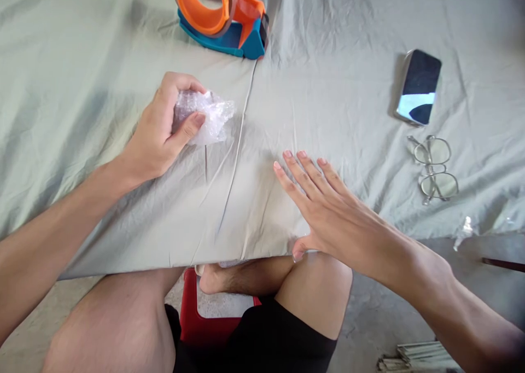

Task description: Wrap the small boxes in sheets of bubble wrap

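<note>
My left hand (166,124) is closed around a crumpled bundle of clear bubble wrap (215,118), thumb in front and fingers behind. What the wrap may contain cannot be made out. My right hand (318,198) lies near the front edge of the cloth-covered table (336,94), fingers stretched and spread, palm down, with nothing in it. Beyond the left hand stands an orange and blue tape dispenser (250,36) carrying a roll of tape, cut off by the top of the view.
To the right lie a phone (420,86) and a pair of glasses (435,168). A scrap of clear plastic (465,231) sits at the table's edge. Below are my legs, a red stool (205,329) and a stack of thin pieces (422,356) on the floor.
</note>
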A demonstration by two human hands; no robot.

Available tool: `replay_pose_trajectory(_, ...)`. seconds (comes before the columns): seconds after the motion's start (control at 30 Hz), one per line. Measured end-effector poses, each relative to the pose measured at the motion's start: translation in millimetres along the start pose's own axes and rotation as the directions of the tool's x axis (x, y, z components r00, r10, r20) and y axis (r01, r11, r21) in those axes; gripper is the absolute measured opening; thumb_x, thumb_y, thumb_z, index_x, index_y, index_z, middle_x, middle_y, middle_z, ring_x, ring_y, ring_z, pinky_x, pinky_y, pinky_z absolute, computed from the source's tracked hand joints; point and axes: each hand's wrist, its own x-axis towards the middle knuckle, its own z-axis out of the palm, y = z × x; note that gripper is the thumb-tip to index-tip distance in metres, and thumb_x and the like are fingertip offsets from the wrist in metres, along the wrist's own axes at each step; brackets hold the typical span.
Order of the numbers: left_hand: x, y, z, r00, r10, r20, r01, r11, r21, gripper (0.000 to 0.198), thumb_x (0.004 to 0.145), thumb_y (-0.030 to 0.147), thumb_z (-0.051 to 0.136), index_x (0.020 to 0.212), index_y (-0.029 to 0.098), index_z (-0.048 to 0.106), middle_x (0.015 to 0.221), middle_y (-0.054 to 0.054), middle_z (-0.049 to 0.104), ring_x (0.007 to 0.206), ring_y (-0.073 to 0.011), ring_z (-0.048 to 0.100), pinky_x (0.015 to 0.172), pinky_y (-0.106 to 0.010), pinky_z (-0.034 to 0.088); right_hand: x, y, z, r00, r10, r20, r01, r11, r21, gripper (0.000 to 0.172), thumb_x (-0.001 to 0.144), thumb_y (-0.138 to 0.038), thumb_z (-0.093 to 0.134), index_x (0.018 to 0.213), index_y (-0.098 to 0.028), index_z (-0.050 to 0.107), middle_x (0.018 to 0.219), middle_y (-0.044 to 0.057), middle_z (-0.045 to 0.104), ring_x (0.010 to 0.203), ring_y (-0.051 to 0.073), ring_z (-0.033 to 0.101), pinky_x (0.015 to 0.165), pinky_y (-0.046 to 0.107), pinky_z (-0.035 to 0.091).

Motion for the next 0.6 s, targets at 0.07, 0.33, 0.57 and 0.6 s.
replay_pose_trajectory(0.07,0,-1,0.1,1.0,-0.005,0.018,0.005,1.0,-0.007,0.049,0.118,0.067,0.047,0.144,0.026,0.053,0.139,-0.011,0.07,0.118,-0.0244,0.069,0.107,-0.047,0.06,-6,-3,-8,1.0,-0.001,0.0,0.001,0.999,0.047,0.141,0.092,-0.056,0.089,0.187,-0.031,-0.012,0.198,0.006,-0.001,0.181,0.049,0.013,0.15,0.073,0.02)
replay_pose_trajectory(0.33,2,-4,-0.8,0.999,0.008,0.05,-0.009,1.0,0.011,0.06,0.119,0.071,0.046,0.146,0.018,0.051,0.143,-0.012,0.069,0.127,-0.0248,0.069,0.114,-0.047,0.058,1,11,9,0.989,0.082,-0.125,-0.059,0.982,0.181,0.125,0.102,-0.055,0.085,0.188,-0.038,-0.005,0.198,0.009,-0.002,0.182,0.049,0.004,0.145,0.083,0.013)
replay_pose_trajectory(0.57,-2,0,-2.2,1.0,0.021,0.018,-0.021,0.999,0.048,0.049,0.121,0.064,0.044,0.151,0.025,0.054,0.15,-0.009,0.069,0.14,-0.0254,0.067,0.123,-0.047,0.055,45,12,-31,0.898,0.118,-0.423,0.019,0.952,0.306,0.081,0.108,-0.065,0.073,0.178,-0.038,0.041,0.19,0.009,0.038,0.178,0.044,0.034,0.144,0.075,0.034)
replay_pose_trajectory(0.6,-3,2,-2.3,0.999,0.048,-0.004,-0.047,0.996,0.069,0.05,0.12,0.065,0.042,0.152,0.028,0.055,0.156,-0.008,0.067,0.147,-0.0276,0.064,0.126,-0.049,0.053,60,9,-38,0.858,0.119,-0.499,0.046,0.951,0.305,0.068,0.111,-0.059,0.071,0.172,-0.037,0.049,0.186,0.009,0.045,0.175,0.041,0.041,0.143,0.071,0.038)
